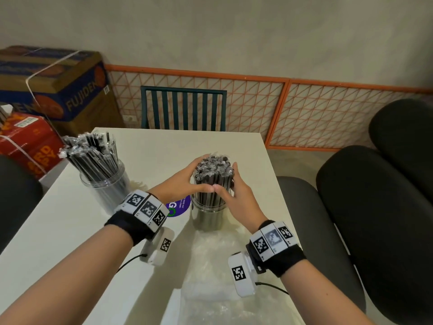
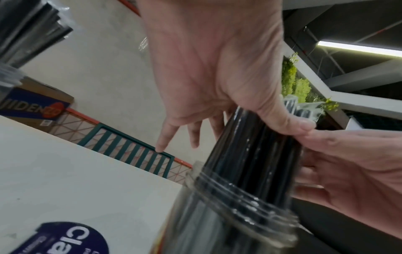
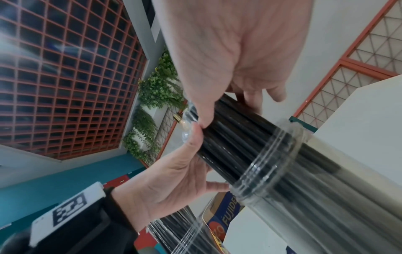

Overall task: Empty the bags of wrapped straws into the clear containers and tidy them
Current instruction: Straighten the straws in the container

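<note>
A bundle of black wrapped straws (image 1: 213,170) stands upright in a clear container (image 1: 208,215) near the middle of the white table (image 1: 70,221). My left hand (image 1: 187,181) and right hand (image 1: 236,191) curl round the bundle from either side above the rim, thumbs touching in front. The left wrist view shows my left hand (image 2: 217,68) with its thumb pressed on the straws (image 2: 256,149) over the threaded rim (image 2: 239,197). From the right wrist, my right hand (image 3: 239,51) grips the same straws (image 3: 234,137). A second clear container (image 1: 105,184) at the left holds leaning straws (image 1: 91,151).
An empty clear plastic bag (image 1: 210,270) lies on the table in front of me. A purple sticker (image 1: 178,207) sits between the containers. Cardboard boxes (image 1: 58,85) stand at the left, a teal chair (image 1: 184,109) behind the table, black padded chairs (image 1: 375,207) at the right.
</note>
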